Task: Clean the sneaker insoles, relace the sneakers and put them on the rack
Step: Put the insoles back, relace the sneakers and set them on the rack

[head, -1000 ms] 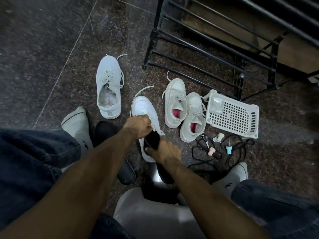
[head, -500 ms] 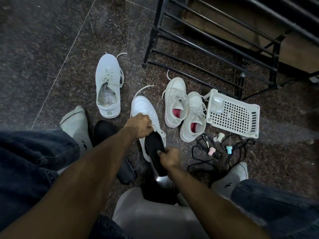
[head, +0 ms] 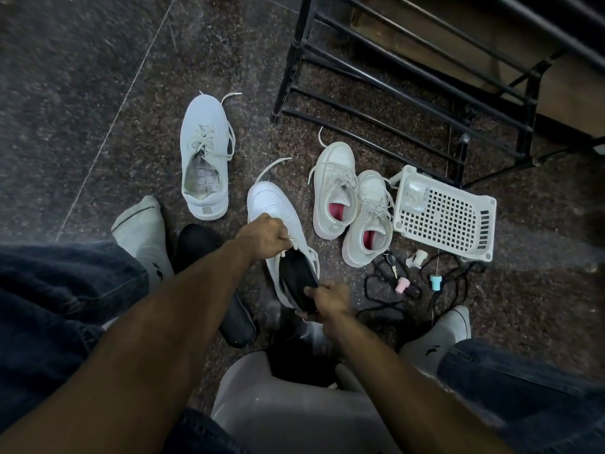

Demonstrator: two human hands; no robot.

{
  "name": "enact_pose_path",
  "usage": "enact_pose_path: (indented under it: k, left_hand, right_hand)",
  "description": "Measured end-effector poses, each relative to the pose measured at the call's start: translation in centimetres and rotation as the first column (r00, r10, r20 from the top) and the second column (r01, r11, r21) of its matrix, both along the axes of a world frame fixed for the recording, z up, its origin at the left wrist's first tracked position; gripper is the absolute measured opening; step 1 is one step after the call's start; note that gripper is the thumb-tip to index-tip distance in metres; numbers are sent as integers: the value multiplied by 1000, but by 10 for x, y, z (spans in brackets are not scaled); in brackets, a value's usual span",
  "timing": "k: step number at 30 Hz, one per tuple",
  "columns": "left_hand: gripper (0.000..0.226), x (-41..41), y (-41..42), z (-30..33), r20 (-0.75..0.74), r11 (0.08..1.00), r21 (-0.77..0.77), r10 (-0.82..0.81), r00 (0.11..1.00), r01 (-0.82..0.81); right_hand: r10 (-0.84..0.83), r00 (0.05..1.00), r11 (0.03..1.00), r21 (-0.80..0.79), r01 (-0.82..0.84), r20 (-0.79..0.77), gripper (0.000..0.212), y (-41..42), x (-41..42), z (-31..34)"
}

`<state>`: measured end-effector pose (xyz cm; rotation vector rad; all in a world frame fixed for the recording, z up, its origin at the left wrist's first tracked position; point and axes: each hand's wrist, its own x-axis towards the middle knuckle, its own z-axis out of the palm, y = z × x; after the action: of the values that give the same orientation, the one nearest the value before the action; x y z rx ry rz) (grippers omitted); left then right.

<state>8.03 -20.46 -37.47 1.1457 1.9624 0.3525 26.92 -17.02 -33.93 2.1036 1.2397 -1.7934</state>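
Black insole half-hidden in white sneaker; right hand pinches it, left hand grips laces.

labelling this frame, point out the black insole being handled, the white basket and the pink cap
black insole [head: 298,273], head view, on its middle inside the shoe opening
white basket [head: 448,221], head view, on its perforated base
pink cap [head: 401,285], head view, on its body

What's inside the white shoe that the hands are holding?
A black insole sticks out of the white shoe. The right hand pinches its heel end; the left hand grips the shoe. The toe end inside is hidden.
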Motion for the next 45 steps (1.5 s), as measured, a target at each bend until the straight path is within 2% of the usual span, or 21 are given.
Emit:
enact_pose_path:
  k: [3, 5, 8, 11, 13, 15, 16, 17, 19, 21, 22, 23, 25, 27, 30, 32, 33, 36, 39, 42, 45]
  left_hand:
    - [23, 1, -1, -2, 64, 1000, 24, 11, 998, -13]
    - [22, 7, -2, -1, 99, 999, 49, 2, 995, -7]
    - [21, 17, -1, -1, 110, 997, 71, 9, 994, -17]
    - [21, 16, 0, -2, 129, 997, 73, 25, 991, -35]
    - [20, 15, 0, -3, 134, 997, 60, 33, 990, -41]
    - [20, 15, 1, -6, 133, 998, 38, 52, 990, -57]
    - [20, 14, 1, -7, 135, 998, 21, 60, 989, -63]
    - [21, 14, 1, -7, 133, 998, 10, 59, 989, -61]
    - [24, 13, 2, -6, 133, 999, -11, 49, 990, -47]
    - [26, 13, 3, -5, 136, 999, -26, 47, 990, -44]
    - [26, 13, 3, -4, 134, 999, -30, 45, 990, -41]
    - [26, 14, 3, -4, 131, 999, -32, 40, 991, -36]
    - [26, 14, 3, -6, 136, 999, -35, 34, 990, -29]
    - [26, 13, 3, -6, 140, 999, -40, 39, 989, -33]
    - [27, 14, 2, -6, 137, 999, -34, 43, 990, -38]
    - [26, 15, 2, -6, 137, 999, -33, 37, 990, -33]
    - [26, 15, 3, -6, 134, 999, -35, 37, 990, -32]
    - [25, 14, 2, -5, 121, 999, -36, 30, 992, -26]
    - [26, 17, 1, -5, 115, 999, -38, 34, 993, -30]
    - [25, 17, -3, -6, 128, 998, -31, 58, 990, -54]
    - [18, 17, -4, -5, 173, 996, -2, 87, 981, -88]
  right_hand:
    - [-42, 999, 997, 70, 39, 33, 18, 0, 0, -34]
    - [-45, 998, 998, 56, 43, 46, 17, 2, -3, -63]
    - [-220, 976, 975, 13, 220, 2, 22, 0, -20, -46]
    - [-278, 961, 961, 13, 278, -7, 24, -4, -23, -50]
    - [-184, 982, 983, 31, 183, 51, 23, -4, -21, -62]
    - [135, 984, 981, 120, -150, 120, 17, 1, -19, -51]
    - [361, 919, 908, 163, -386, 160, 13, 3, -18, -33]
    - [557, 803, 782, 193, -593, 213, 15, 4, -16, -18]
    - [769, 525, 460, 256, -851, 364, 23, 8, -5, 8]
    - [829, 219, 72, 291, -954, 514, 29, 10, 11, 22]
    - [847, 90, -86, 302, -949, 524, 32, 10, 21, 26]
    - [862, -14, -197, 309, -930, 506, 34, 12, 30, 26]
    - [848, -152, -347, 315, -884, 508, 37, 15, 44, 18]
    - [815, -219, -408, 263, -874, 537, 42, 16, 46, 12]
    - [725, -340, -530, 168, -831, 599, 38, 9, 42, 1]
    - [729, -388, -542, 129, -831, 565, 39, 5, 38, -7]
    - [752, -391, -515, 103, -851, 531, 41, 5, 36, -10]
    - [809, -357, -421, 35, -907, 466, 45, 4, 21, -10]
    - [830, -346, -378, -15, -926, 438, 48, 4, 8, -16]
    - [832, -351, -372, -37, -927, 429, 47, 2, 1, -18]
    - [826, -334, -373, -5, -928, 455, 37, 2, 4, -16]
